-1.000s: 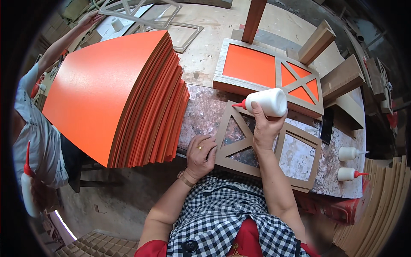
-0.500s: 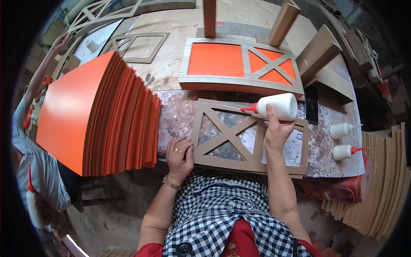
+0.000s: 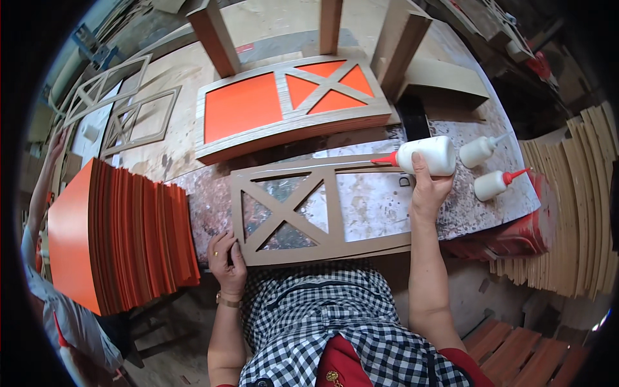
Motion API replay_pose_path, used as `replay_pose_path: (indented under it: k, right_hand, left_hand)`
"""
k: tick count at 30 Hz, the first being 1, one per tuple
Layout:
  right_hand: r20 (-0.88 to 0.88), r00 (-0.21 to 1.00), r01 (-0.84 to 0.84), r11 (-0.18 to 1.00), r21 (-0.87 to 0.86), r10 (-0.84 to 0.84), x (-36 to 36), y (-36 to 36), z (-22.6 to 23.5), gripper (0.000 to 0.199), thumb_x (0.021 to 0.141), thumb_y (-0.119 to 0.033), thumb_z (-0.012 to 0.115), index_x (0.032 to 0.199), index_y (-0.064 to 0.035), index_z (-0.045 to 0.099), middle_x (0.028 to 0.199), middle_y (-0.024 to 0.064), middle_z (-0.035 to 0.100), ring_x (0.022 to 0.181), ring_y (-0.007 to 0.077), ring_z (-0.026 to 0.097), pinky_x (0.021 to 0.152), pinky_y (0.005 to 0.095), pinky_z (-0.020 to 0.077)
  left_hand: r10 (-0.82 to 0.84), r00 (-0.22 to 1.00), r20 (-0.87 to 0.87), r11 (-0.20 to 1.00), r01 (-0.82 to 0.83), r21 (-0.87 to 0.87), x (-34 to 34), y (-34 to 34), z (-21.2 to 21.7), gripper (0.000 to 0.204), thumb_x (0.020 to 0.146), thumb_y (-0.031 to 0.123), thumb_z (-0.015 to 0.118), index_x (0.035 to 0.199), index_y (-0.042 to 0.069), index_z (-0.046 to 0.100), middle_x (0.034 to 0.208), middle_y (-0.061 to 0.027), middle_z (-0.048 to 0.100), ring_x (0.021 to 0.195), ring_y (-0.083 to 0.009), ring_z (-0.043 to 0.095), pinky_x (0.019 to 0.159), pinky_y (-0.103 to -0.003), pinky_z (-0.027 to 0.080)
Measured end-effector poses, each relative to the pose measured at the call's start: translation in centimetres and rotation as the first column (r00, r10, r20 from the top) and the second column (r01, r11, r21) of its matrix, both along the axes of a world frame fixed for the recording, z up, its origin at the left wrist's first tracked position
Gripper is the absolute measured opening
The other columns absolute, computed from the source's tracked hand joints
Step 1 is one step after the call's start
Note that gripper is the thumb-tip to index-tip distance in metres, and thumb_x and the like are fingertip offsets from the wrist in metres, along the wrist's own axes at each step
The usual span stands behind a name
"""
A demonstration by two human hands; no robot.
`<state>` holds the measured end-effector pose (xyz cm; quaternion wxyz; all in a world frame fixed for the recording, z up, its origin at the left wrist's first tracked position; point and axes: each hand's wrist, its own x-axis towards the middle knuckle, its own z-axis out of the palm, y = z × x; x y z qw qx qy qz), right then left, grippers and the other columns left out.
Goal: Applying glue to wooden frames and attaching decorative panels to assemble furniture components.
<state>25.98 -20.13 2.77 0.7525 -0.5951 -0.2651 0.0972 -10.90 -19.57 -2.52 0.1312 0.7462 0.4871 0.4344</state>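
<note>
A flat brown cut-out frame (image 3: 329, 200) with an X-shaped section lies on the stained worktop (image 3: 380, 206) in front of me. My left hand (image 3: 227, 261) presses on the frame's near left corner. A white glue bottle (image 3: 425, 155) is gripped in my right hand (image 3: 427, 187), lying sideways, and its red nozzle points left onto the frame's far rail. A line of white glue runs along that rail.
A stack of finished orange-backed frames (image 3: 290, 109) sits beyond. A thick pile of orange panels (image 3: 122, 238) stands at my left. Two more glue bottles (image 3: 490, 169) lie at the right, beside stacked brown boards (image 3: 567, 219). Another person's arm (image 3: 45, 180) reaches in at far left.
The view has tilted and shifted, so the bench sits more centred. My right hand has carried the glue bottle rightward along the frame's far rail, leaving glue. My left hand stays on the near left corner.
</note>
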Motion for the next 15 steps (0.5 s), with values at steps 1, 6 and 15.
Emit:
replay_pose_path:
  k: [1,6,15]
  right_hand:
    - [0.002,1.0,0.015,1.0,0.0,-0.015,0.7,-0.3,0.0,0.058,0.072,-0.008,0.075,0.119,0.0016,0.042,0.109,0.0169,0.054,0.092,0.023,0.059,0.078,0.0279,0.0494]
    - [0.004,0.995,0.102,0.995,-0.018,-0.102,4.2,-2.1,0.5,0.056,0.073,-0.006,0.073,0.118,0.002,0.042,0.109,0.0166,0.055,0.092,0.0228,0.059,0.078,0.0278,0.0494]
    - [0.08,0.989,0.124,0.992,0.022,-0.125,7.9,-3.4,-0.1,0.054,0.073,-0.005,0.072,0.118,0.0022,0.042,0.108,0.0151,0.055,0.091,0.0217,0.059,0.077,0.0274,0.0499]
  left_hand:
    - [-0.015,1.0,0.002,1.0,0.015,0.0,-0.1,0.0,-0.1,0.016,0.076,-0.004,0.056,0.091,0.001,0.06,0.1,-0.0108,0.063,0.092,-0.0267,0.057,0.084,-0.035,0.045]
    - [-0.027,1.0,-0.001,0.999,0.027,-0.028,0.0,-0.2,-0.2,0.016,0.078,-0.003,0.054,0.092,0.0,0.06,0.101,-0.011,0.063,0.094,-0.0265,0.056,0.085,-0.034,0.044]
    - [0.008,1.0,-0.025,0.998,-0.009,-0.06,0.2,-0.3,-0.5,0.015,0.081,-0.003,0.053,0.094,0.0,0.059,0.103,-0.011,0.062,0.096,-0.0264,0.056,0.087,-0.034,0.043]
